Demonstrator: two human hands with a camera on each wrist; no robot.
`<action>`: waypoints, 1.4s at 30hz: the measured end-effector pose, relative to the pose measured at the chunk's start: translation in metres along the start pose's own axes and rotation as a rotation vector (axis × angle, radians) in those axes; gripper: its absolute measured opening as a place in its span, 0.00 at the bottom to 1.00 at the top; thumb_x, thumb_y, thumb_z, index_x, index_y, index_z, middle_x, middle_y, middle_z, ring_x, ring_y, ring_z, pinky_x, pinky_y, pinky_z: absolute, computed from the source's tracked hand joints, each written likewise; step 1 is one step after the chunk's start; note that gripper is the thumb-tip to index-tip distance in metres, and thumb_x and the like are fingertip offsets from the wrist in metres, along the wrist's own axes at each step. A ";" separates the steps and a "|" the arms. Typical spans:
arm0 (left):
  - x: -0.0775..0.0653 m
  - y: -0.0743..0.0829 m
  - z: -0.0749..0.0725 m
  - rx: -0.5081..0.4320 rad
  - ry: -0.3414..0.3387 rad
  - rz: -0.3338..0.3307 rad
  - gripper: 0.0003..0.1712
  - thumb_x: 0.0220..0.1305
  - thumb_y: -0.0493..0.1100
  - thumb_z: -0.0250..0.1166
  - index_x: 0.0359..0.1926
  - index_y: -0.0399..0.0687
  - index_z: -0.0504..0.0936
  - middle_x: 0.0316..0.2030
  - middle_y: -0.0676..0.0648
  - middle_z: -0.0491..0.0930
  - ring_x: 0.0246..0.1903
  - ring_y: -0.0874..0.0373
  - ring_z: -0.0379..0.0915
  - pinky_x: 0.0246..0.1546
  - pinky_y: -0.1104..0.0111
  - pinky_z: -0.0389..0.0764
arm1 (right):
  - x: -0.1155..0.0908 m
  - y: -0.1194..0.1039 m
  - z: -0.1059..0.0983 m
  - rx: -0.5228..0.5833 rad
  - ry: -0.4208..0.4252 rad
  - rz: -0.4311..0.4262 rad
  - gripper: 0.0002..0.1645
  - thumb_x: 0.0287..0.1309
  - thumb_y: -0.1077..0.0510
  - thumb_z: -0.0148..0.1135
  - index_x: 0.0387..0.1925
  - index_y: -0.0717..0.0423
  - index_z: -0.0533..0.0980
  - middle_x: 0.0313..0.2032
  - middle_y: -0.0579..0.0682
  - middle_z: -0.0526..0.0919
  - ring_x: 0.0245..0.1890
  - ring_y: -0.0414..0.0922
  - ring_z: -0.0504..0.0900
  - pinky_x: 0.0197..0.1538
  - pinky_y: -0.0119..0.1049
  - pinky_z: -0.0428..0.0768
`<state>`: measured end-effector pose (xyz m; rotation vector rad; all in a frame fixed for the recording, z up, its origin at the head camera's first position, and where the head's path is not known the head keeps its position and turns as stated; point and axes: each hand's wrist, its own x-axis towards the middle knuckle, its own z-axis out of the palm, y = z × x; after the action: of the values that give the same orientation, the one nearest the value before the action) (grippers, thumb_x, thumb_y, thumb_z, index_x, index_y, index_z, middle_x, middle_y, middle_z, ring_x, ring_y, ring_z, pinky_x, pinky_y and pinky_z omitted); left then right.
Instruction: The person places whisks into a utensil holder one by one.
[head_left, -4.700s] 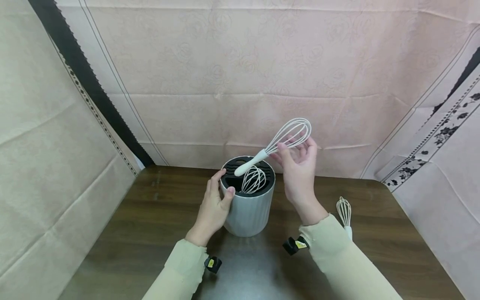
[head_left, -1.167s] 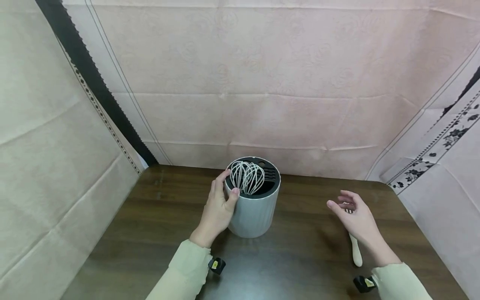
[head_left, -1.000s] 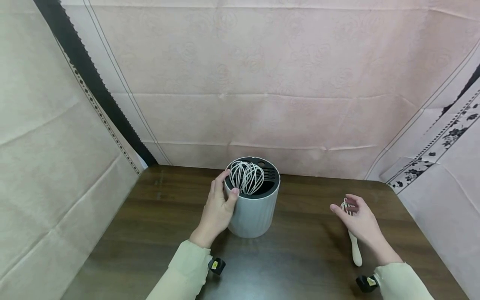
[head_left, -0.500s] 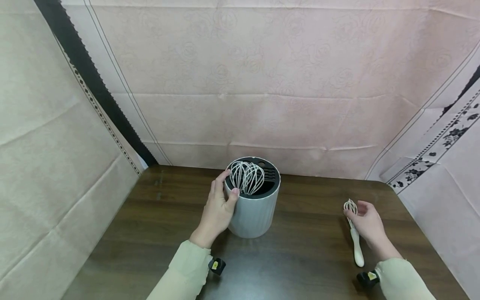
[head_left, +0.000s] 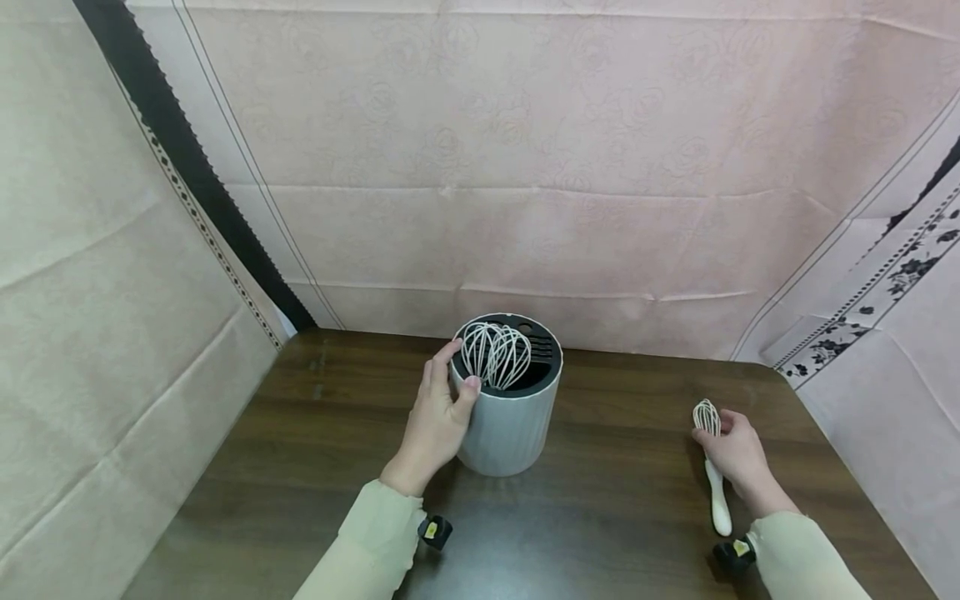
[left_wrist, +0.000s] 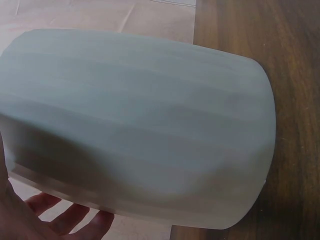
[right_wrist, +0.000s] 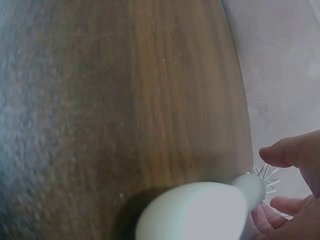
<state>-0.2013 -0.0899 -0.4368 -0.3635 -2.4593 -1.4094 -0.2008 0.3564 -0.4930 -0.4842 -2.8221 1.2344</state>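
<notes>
A ribbed pale grey-blue utensil holder with a black slotted insert stands upright on the table. My left hand grips its left side near the rim, thumb at the front. In the left wrist view, fingertips lie along the holder's wall. White whisk heads stick up from the holder's left compartment; their handles are hidden inside. Off to the right lies a small white whisk, its handle toward the person. My right hand pinches its wire head between thumb and fingers; the handle looms large in the right wrist view.
The brown wooden table ends at the back against a pale cloth wall. Cloth panels also flank it left and right. A small dark camera is strapped to each wrist.
Earlier, my right hand held a larger whisk above the holder; that whisk now sits inside. The right hand has moved right and closed on the small whisk, which has shifted slightly. Left hand stays put.
</notes>
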 end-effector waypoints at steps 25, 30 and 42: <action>0.000 0.002 -0.001 0.013 -0.003 -0.014 0.33 0.71 0.64 0.46 0.73 0.71 0.47 0.66 0.45 0.56 0.63 0.47 0.60 0.57 0.41 0.66 | -0.010 -0.020 0.000 -0.036 -0.080 -0.138 0.40 0.65 0.48 0.59 0.63 0.75 0.59 0.52 0.71 0.74 0.49 0.60 0.76 0.41 0.40 0.78; -0.001 0.002 0.000 0.006 0.000 -0.016 0.34 0.71 0.64 0.46 0.73 0.70 0.48 0.66 0.45 0.57 0.63 0.47 0.60 0.57 0.40 0.65 | -0.018 -0.043 0.001 0.008 -0.053 -0.227 0.40 0.64 0.46 0.60 0.65 0.71 0.60 0.53 0.70 0.75 0.50 0.59 0.77 0.39 0.37 0.79; -0.001 0.001 0.001 0.009 0.005 -0.010 0.33 0.71 0.64 0.46 0.73 0.71 0.48 0.66 0.45 0.57 0.63 0.47 0.60 0.57 0.40 0.65 | -0.040 -0.092 -0.003 0.219 -0.023 -0.361 0.39 0.63 0.50 0.62 0.66 0.65 0.58 0.55 0.66 0.75 0.41 0.33 0.80 0.37 0.32 0.81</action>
<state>-0.2006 -0.0887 -0.4368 -0.3453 -2.4658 -1.4014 -0.1875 0.2882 -0.4201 0.0478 -2.5881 1.4434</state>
